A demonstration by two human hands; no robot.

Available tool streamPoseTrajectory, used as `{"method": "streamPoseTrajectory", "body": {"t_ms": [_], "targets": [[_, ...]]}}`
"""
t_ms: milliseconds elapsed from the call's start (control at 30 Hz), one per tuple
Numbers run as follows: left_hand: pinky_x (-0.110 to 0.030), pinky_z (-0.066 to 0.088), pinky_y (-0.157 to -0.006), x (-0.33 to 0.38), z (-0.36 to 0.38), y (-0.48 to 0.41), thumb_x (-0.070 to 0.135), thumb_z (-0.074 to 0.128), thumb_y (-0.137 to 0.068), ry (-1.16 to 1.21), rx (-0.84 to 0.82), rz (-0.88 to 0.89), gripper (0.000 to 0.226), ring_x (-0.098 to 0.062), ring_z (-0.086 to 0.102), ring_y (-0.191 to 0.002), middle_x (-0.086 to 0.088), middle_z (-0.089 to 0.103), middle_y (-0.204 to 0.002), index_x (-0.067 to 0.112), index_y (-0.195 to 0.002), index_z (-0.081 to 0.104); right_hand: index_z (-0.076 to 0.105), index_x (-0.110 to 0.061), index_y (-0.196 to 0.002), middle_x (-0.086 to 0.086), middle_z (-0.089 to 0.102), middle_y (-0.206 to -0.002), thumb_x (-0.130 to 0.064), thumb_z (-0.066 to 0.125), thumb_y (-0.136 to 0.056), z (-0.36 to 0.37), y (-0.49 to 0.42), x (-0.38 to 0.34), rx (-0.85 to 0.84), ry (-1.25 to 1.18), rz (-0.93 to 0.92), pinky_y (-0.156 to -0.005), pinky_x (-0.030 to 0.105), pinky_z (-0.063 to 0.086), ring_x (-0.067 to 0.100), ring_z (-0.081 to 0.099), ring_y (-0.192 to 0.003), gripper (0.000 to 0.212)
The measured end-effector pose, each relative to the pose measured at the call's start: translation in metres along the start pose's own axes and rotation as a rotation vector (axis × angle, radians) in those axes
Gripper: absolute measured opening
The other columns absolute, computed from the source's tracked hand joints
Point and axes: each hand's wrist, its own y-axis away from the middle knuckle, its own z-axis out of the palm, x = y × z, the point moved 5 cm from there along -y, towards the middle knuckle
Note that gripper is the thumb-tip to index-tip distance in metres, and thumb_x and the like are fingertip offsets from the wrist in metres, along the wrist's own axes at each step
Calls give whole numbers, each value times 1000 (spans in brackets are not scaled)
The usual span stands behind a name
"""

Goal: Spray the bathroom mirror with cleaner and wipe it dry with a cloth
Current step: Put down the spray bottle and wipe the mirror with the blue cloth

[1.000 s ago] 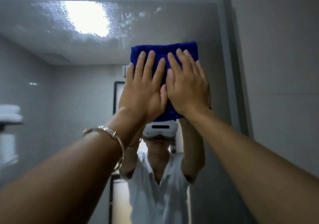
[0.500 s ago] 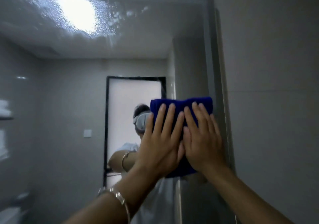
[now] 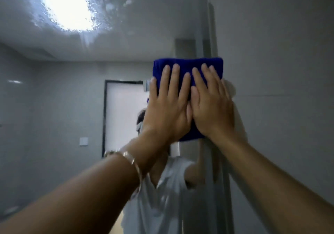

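Up goes the blue cloth [image 3: 188, 65] along the right edge of the mirror [image 3: 72, 107]; the left hand [image 3: 166, 111] and right hand [image 3: 211, 107] press it flat, fingers straight.

No legible text, labels, brands or numbers anywhere in view. The blue cloth [image 3: 188, 66], mirror [image 3: 54, 107], bracelet [image 3: 127, 157] and the switch plate [image 3: 83, 141] reflected at left all show plain faces, and the picture is soft with motion blur.
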Motion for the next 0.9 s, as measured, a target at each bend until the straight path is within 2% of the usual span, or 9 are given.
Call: {"method": "streamPoseTrajectory", "body": {"t_ms": [100, 200, 300, 433, 533, 667, 767, 900], "targets": [[-58, 18, -111, 35, 16, 53, 40, 23, -95, -47, -74, 114, 61, -40, 16, -141, -22, 20, -153, 7, -146, 23, 36, -7, -143, 15, 36, -149, -32, 22, -102, -5, 69, 12, -10, -11, 19, -111, 42, 25, 25, 25, -141, 50], [-59, 19, -110, 42, 21, 66, 40, 23, -95, -56, -144, 161, 61, -41, 18, -140, -22, 22, -152, 7, -146, 24, 36, -5, -141, 19, 37, -148, -34, 15, -104, -5, 88, 15, -43, 27, -19, -108, 44, 25, 27, 27, -139, 52], [-56, 21, -111, 28, 11, 24, 41, 19, -94, -99, -125, 146, 62, -40, 19, -141, -21, 23, -152, 7, -146, 25, 36, -5, -144, 18, 31, -152, -32, 22, -101, -7, 42, 15, -71, 6, -28, -110, 42, 26, 29, 25, -141, 52], [-50, 8, -116, -7, -8, -66, 43, 7, -96, -136, -143, 8, 63, -33, -4, -145, -15, -4, -158, 14, -150, -2, 16, -19, -152, 3, 6, -161, -33, 20, -104, -10, -66, 15, -130, 2, 42, -117, 41, 17, 18, 3, -147, 50], [-47, 4, -118, -14, -13, -87, 42, 8, -98, -141, -132, -27, 60, -30, -9, -145, -13, -9, -158, 14, -150, -5, 17, -17, -152, 4, 8, -161, -30, 21, -105, -8, -90, 10, -87, -12, 42, -119, 37, 12, 18, 3, -147, 49], [-47, 2, -118, -3, -6, -53, 39, 3, -94, -87, -79, -44, 62, -31, -8, -145, -15, -7, -158, 12, -150, -3, 24, -14, -150, 8, 16, -159, -31, 22, -104, -3, -55, 15, -20, -29, 9, -117, 34, 12, 20, 9, -147, 50], [-50, 8, -116, 9, 1, -13, 39, 4, -95, -28, -44, -11, 62, -34, 2, -145, -18, 4, -157, 10, -150, 7, 29, -11, -148, 10, 22, -157, -36, 15, -99, -5, -12, 11, 2, -71, -3, -114, 31, 12, 18, 11, -145, 57], [-55, 15, -114, 41, 16, 79, 39, 16, -96, 38, -71, 63, 61, -38, 9, -143, -21, 12, -155, 8, -147, 12, 28, -6, -145, 17, 30, -152, -29, 24, -100, -2, 88, 10, -19, -67, 22, -112, 41, 19, 20, 14, -142, 50]]}}
